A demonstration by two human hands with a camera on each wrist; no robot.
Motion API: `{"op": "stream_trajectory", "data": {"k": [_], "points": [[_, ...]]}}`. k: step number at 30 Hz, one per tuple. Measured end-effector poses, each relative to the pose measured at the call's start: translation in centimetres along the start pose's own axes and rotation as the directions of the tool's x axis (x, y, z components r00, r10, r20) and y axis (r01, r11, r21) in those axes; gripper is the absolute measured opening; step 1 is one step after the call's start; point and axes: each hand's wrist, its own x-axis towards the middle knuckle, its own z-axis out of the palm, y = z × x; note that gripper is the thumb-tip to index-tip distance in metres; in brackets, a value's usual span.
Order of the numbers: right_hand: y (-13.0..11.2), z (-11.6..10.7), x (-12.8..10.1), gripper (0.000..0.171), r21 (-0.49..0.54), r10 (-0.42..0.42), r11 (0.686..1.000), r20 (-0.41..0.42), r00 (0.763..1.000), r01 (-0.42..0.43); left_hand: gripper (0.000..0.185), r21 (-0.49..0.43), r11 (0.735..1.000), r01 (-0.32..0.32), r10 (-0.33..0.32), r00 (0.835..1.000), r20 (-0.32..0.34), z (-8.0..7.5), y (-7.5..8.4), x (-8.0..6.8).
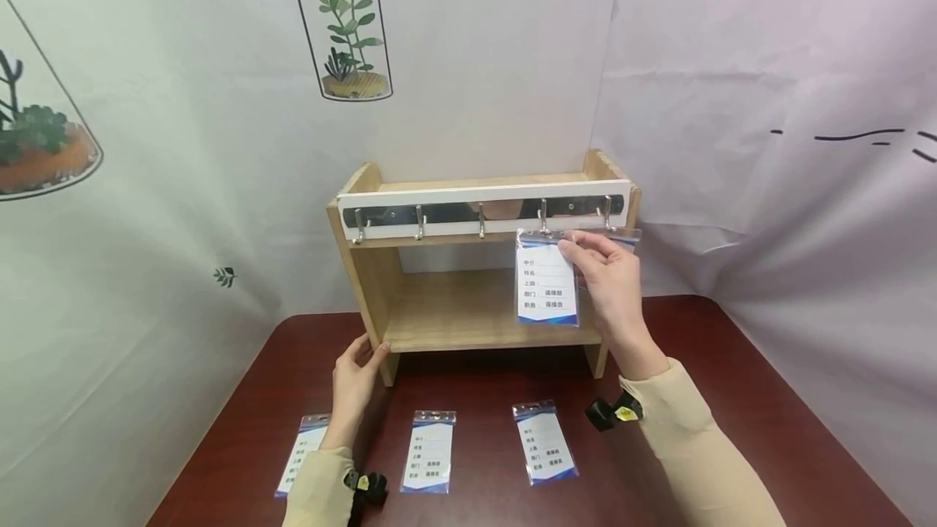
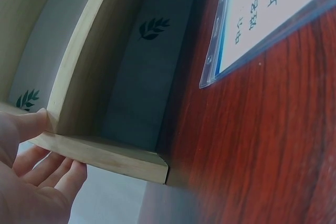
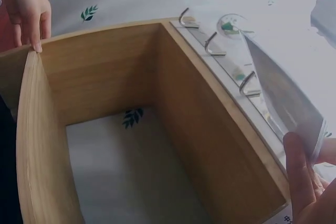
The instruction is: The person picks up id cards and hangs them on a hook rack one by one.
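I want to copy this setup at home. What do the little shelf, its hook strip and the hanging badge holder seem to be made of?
Shelf: light wood, perhaps bamboo, matte, with visible grain. Hook strip: shiny metal on a white backing bar; it mirrors its surroundings. Badge holder, held by the right hand: clear glossy plastic sleeve over a printed, probably paper, card.

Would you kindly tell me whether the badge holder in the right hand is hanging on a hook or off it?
On a hook: the badge holder hangs upright from the fourth hook, pinched by the right hand.
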Motion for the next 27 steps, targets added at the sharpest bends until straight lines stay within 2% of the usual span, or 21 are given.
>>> {"op": "stream_trajectory", "data": {"k": [9,19,27], "points": [[0.9,0.1,-0.1,0.028,-0.023,-0.022,0.999,0.021,1.000,0.023,0.048,-0.004,1.000,-0.006,0.006,1.000,-0.008,0.1,0.1,0.0],[1.6,0.0,-0.6,0.027,0.019,-0.054,0.998,0.069,0.996,0.053,0.047,-0.015,1.000,-0.008,0.008,1.000,0.010,0.0,0.2,0.0],[2.1,-0.4,-0.8,0.029,0.001,-0.037,0.999,0.077,0.996,0.037,0.049,-0.002,1.000,0.000,0.000,1.000,0.010,0.1,0.2,0.0]]}}
